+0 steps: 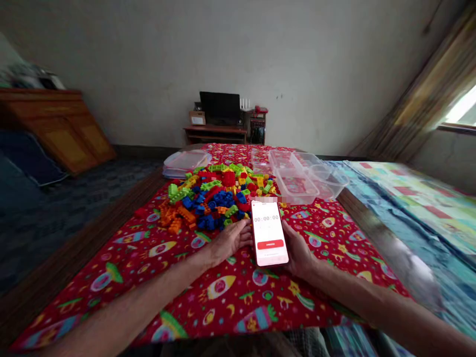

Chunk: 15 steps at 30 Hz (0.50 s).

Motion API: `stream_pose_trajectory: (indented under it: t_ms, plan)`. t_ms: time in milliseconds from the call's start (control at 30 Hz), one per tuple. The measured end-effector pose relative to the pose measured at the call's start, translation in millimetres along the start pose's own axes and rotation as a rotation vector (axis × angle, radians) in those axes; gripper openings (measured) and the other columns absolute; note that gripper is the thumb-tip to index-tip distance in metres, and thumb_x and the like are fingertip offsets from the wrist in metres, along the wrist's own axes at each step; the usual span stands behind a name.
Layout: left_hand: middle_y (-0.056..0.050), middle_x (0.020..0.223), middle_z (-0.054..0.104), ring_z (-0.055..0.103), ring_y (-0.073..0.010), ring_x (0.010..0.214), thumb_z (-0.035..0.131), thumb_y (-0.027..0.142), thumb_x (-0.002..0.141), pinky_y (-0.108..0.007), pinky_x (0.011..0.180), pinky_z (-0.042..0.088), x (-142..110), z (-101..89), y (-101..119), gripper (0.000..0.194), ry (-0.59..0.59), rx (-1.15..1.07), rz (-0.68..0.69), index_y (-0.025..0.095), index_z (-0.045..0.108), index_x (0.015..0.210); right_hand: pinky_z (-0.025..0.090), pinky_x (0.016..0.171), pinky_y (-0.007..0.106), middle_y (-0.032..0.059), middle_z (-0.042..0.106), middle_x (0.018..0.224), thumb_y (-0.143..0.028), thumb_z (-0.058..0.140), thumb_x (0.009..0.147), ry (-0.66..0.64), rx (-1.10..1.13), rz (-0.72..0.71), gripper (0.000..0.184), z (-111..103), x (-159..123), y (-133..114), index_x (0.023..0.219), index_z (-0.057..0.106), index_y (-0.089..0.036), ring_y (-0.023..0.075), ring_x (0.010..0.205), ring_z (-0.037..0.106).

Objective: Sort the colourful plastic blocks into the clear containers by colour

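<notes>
phone: smartphone (269, 233) held face up just above the red rocket-print cloth (223, 297) on the tabletop, screen lit, timer reading zeros, red button below it
right hand: right hand (297, 253) cupped under and along the phone's right edge, fingers wrapped behind it, carrying it
left hand: left hand (232, 239) at the phone's left edge, fingers loosely curled, thumb side touching the edge; steadying more than clamping, nothing else in it
phone handling: judged rigid, flat, light; glass face smooth and likely slippery, would crack if dropped; best held by the long side edges with palm behind, keep fingers off the screen
bricks: pile of plastic building bricks (215, 196) just beyond the phone, mixed blue, green, orange, red, yellow; small, hard, light, loose, would scatter if nudged
containers: clear plastic tubs (297, 181) right of the pile, open tops; stacked lids (186, 162) at the pile's far left
background: desk with dark monitor (220, 108) against the far wall
</notes>
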<state>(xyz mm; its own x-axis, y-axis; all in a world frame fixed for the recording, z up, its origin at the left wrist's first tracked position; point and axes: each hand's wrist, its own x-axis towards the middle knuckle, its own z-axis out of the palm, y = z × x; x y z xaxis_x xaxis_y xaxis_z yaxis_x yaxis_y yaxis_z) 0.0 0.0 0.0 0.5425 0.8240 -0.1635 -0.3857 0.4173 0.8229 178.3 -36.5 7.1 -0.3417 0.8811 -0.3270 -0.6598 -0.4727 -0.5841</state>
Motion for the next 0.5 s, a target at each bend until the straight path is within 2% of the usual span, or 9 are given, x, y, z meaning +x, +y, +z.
stream_pose_trajectory:
  t_ms: [167, 367, 500]
  plan:
    - [-0.009, 0.1, 0.071, 0.067, -0.0168, 0.087, 0.068, 0.025, 0.082, -0.028, 0.082, 0.049, -2, -3.0, 3, 0.025, -0.04, 0.027, -0.019, 0.015, 0.065, 0.104, 0.053, 0.084, 0.043, 0.0086, 0.074, 0.097, -0.042, 0.037, 0.096, 0.032, 0.024, -0.007, 0.042, 1, -2, -1, 0.112, 0.062, -0.013, 0.0223, 0.081, 0.07]
    - [-0.008, 0.109, 0.069, 0.063, -0.0205, 0.099, 0.066, 0.029, 0.082, -0.031, 0.088, 0.045, -8, -7.4, 1, 0.036, -0.083, 0.165, 0.001, 0.016, 0.064, 0.116, 0.052, 0.084, 0.043, 0.0086, 0.074, 0.093, -0.043, 0.034, 0.096, 0.077, -0.005, 0.003, 0.045, 8, -8, -2, 0.109, 0.064, -0.013, 0.0222, 0.077, 0.07]
    - [-0.007, 0.103, 0.07, 0.062, -0.0189, 0.093, 0.066, 0.033, 0.082, -0.031, 0.087, 0.045, -8, -8.7, 0, 0.038, -0.103, 0.227, 0.002, 0.017, 0.064, 0.116, 0.052, 0.084, 0.042, 0.0079, 0.074, 0.092, -0.038, 0.033, 0.098, 0.119, 0.007, 0.003, 0.042, 12, -11, -2, 0.109, 0.064, -0.012, 0.0214, 0.077, 0.07]
